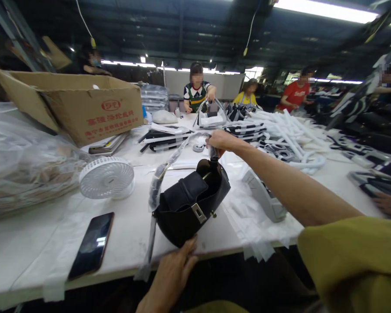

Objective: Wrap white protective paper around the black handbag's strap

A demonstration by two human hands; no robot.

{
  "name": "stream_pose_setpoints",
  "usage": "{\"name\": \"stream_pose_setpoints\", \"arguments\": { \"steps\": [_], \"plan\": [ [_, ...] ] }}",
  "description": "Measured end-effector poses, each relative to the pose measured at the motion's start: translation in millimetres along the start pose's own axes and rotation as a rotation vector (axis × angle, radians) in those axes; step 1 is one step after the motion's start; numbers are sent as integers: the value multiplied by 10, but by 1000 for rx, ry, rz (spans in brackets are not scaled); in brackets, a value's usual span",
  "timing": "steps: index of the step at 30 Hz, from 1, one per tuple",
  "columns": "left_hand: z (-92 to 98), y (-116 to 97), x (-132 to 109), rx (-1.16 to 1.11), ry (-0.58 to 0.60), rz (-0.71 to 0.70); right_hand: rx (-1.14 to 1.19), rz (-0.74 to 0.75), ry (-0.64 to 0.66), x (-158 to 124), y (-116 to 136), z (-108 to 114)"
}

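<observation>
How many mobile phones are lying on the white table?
2: a black glossy smartphone near the front edge, left of the black leather handbag, another phone beside the cardboard box. More may be hidden.

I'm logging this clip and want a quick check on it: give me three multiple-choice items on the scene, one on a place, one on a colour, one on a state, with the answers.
1. Where does the smartphone lie?
A. On the white table, left of the handbag
B. Inside the cardboard box
C. On top of the fan

2. What colour is the handbag?
A. Red
B. Black
C. White

3. How does the right hand stand?
A. Flat on the table, apart from everything
B. Raised, closed on the wrapped strap above the bag
C. Resting on the fan

Answers:
1 A, the phone lies screen up near the table's front edge, below the small white fan.
2 B, the bag's body and flap are black, with a metal clasp.
3 B, its grip pinches the strap where it meets the bag's top, while the left hand touches the bag's bottom.
</observation>
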State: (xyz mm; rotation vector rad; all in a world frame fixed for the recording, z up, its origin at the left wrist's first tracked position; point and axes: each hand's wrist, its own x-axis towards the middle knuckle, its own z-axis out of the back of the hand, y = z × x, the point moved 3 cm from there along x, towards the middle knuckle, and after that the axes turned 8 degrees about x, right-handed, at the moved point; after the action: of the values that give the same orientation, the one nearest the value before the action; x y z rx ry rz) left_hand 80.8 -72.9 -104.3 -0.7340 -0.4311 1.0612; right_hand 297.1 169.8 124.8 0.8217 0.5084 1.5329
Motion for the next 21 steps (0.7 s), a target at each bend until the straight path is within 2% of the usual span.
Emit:
{"name": "stream_pose_setpoints", "arguments": {
  "steps": [3, 6, 8, 12, 14, 17, 19, 21],
  "plan": [
    [138, 66, 173, 73, -55, 117, 114, -140, 162, -389, -70, 155],
    [293, 169, 295, 147, -139, 268, 356, -264, 337, -872, -188, 218],
    [388, 222, 374, 105, -179, 312, 482, -311, 417, -1177, -277, 184],
    [576, 252, 574, -112, -294, 248, 711, -347, 521, -1665, -382, -51],
    [643, 253, 686, -254, -330, 238, 771, -295, 544, -1861, -364, -202],
    [663, 260, 827, -402, -317, 233, 736, -128, 513, -2110, -310, -403],
    [642, 281, 881, -406, -319, 226, 658, -1, 437, -2228, -302, -516],
    [612, 312, 916, -406, -343, 218, 570, 146, 303, -2290, -306, -623]
  ]
}}
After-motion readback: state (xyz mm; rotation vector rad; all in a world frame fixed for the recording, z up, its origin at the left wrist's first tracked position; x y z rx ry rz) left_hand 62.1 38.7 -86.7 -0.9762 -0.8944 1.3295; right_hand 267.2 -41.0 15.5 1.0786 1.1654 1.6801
